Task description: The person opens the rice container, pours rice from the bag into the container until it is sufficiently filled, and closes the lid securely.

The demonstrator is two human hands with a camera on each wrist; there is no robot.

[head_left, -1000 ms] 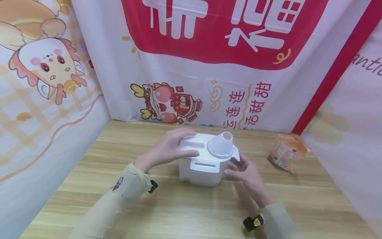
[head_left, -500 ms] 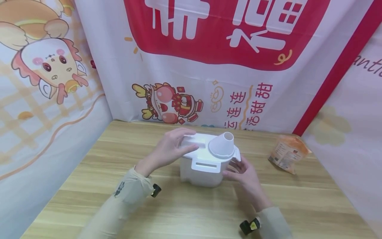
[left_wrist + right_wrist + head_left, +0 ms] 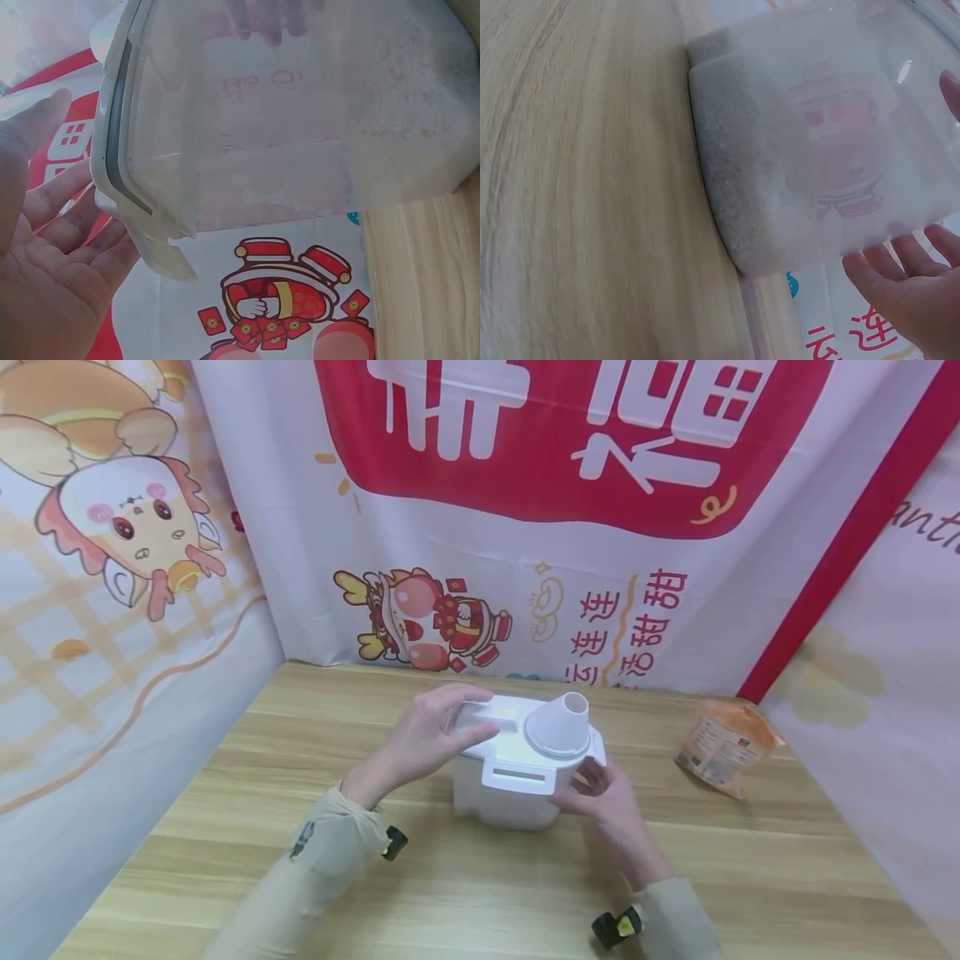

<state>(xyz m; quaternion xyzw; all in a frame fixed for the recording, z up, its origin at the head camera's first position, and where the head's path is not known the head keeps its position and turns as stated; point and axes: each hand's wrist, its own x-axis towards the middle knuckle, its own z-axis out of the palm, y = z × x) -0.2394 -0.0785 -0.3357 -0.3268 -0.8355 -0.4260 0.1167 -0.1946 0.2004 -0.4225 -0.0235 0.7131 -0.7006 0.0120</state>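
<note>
A translucent white plastic food container (image 3: 502, 810) stands upright on the table. Its white lid (image 3: 513, 739) carries a cone-shaped spout (image 3: 558, 727) toward the right end. A slotted side latch (image 3: 519, 777) sticks out at the front and another latch (image 3: 597, 747) at the right. Pale, fine-grained contents (image 3: 731, 150) show low inside, in the right wrist view. My left hand (image 3: 420, 735) holds the lid's left part, thumb near and fingers farther back. Below the right latch, my right hand (image 3: 615, 810) grips the container's right end; some of its fingers are hidden behind.
An orange and white plastic packet (image 3: 726, 745) lies at the table's right rear. A printed cloth (image 3: 480, 543) hangs directly behind the wooden table (image 3: 480, 893), and another printed cloth (image 3: 150, 693) borders its left side.
My right hand has shifted slightly left and its thumb now lies farther along the container's front. My left hand keeps its place on the lid. The container stays about where it was.
</note>
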